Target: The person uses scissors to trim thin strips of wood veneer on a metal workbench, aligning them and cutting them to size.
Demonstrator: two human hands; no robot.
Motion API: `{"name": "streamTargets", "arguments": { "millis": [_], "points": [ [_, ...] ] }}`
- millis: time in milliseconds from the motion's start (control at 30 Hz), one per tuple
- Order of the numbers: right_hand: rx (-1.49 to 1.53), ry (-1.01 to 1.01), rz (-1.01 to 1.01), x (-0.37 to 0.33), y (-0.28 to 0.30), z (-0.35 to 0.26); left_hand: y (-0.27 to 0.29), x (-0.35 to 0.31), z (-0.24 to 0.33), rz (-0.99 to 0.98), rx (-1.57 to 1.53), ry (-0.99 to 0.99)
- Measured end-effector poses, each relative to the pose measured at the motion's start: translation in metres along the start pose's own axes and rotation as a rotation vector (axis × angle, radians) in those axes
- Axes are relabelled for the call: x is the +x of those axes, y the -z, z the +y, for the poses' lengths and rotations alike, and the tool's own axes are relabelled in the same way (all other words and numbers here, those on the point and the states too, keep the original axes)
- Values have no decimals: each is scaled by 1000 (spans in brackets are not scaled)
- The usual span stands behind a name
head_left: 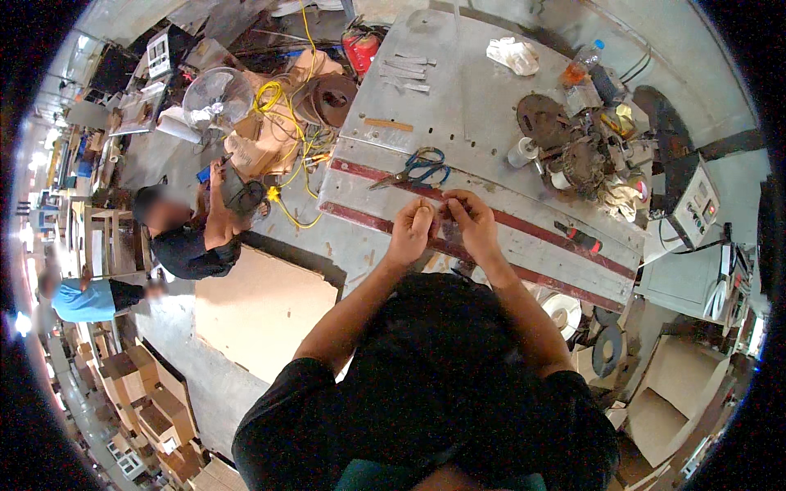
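Observation:
My left hand (411, 232) and my right hand (476, 228) are close together over the near edge of a grey metal workbench (483, 131) with dark red strips. The fingers of both are closed in a pinch, and what lies between them is too small and dark to make out. Just beyond my left hand lies a pair of scissors (419, 169) with blue handles, blades toward the left. To the right of my right hand rests a red and black handled tool (580, 238). Several short grey strips (408, 72) and a flat tan strip (388, 124) lie farther back on the bench.
A white crumpled cloth (513, 56) and an orange-filled bottle (581, 65) stand at the bench's back. Greasy machine parts (583, 164) crowd its right side, near a control box (696, 203). At left, a person (192, 233) works by yellow cables (274, 98); cardboard (262, 311) covers the floor.

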State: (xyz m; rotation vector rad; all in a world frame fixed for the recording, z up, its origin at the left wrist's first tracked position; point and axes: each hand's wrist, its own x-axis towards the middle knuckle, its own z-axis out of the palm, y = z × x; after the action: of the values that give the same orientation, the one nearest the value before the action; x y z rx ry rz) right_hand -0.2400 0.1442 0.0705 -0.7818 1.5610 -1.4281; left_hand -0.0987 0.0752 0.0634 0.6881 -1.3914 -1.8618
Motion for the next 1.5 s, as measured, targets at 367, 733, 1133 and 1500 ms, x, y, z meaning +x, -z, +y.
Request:
{"name": "streamTargets", "arguments": {
  "millis": [367, 733, 1133, 1500],
  "points": [
    [49, -2, -52, -19, -1, 16, 2, -19, 47, 6, 155, 114],
    [144, -107, -185, -22, -9, 29, 60, -84, 4, 190, 345, 195],
    [-422, -3, -491, -23, 23, 105, 164, -172, -227, 39, 708, 718],
    [-497, -148, -609, -29, -57, 14, 186, -164, -254, -350, 655, 901]
  ]
}}
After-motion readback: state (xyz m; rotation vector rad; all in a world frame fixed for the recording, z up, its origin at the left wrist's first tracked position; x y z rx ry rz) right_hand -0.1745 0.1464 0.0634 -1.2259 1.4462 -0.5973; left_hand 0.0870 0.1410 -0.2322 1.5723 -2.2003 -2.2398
